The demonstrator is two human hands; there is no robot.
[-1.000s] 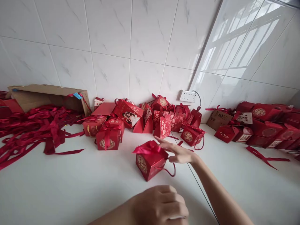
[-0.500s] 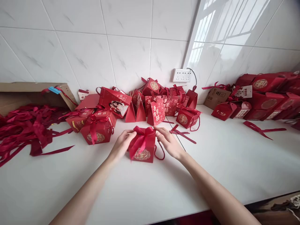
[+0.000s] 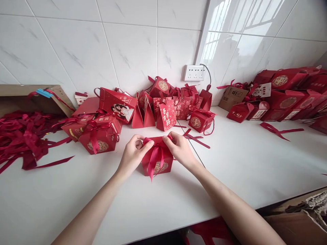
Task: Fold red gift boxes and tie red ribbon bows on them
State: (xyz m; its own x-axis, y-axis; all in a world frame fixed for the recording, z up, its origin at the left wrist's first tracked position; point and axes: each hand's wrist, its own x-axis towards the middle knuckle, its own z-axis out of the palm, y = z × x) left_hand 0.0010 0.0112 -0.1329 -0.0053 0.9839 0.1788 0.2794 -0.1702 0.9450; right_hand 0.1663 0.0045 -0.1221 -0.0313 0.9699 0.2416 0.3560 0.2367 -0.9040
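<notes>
A red gift box with a gold round emblem stands upright on the white table in front of me. Across its top front sits a red ribbon bow, its tails hanging over the emblem. My left hand pinches the bow's left loop between thumb and fingers. On the other side my right hand pinches the right loop at the box's top edge. The box's cord handle is mostly hidden behind my right hand.
Loose red ribbons spill from a cardboard box at left. Finished-looking red boxes stand along the wall, with a stack of red boxes at right. Cut ribbon pieces lie beyond my right hand. A socket strip is on the wall.
Both hands have moved from the sides of the box top onto the bow and now pinch its loops. The box has turned slightly, and the view has shifted.
</notes>
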